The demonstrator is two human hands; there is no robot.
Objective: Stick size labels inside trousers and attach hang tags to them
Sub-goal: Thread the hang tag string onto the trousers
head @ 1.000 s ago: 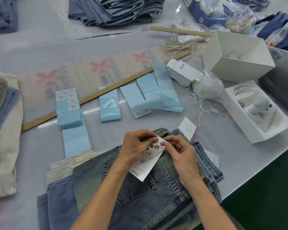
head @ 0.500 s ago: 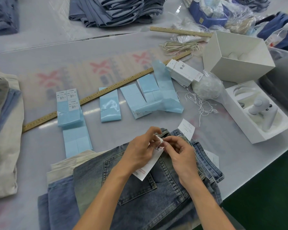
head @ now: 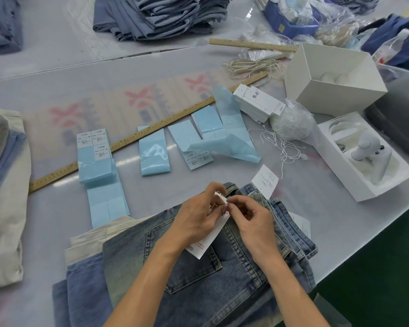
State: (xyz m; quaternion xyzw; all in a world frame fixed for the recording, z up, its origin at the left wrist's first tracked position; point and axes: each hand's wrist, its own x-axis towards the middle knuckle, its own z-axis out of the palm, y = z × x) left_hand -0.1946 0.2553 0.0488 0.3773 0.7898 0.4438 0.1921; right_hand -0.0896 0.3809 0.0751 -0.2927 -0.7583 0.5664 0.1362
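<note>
— Where are your hands sitting right now?

— You are bringing them together over the waistband end of the top pair of jeans [head: 198,286]. Your left hand [head: 194,220] is pinching the upper end of the white hang tag [head: 204,244]; your right hand [head: 253,220] is closing its fingertips right against that same end, apparently on the tag's string, though the string itself is too fine to make out there.

— Which way is the tag lying?

— Its long axis is running down and to the left, from your fingertips toward your left wrist, lying on the denim above the back pocket. The waistband is sitting just beyond your fingertips, slightly nearer your right hand, so that hand is looking better placed to feed the string there.

— And farther out?

— A loose tag [head: 265,180] is lying just beyond the waistband, spare strings [head: 281,147] past it, the blue label sheets [head: 154,149] well ahead of you along the wooden ruler [head: 128,140].
</note>
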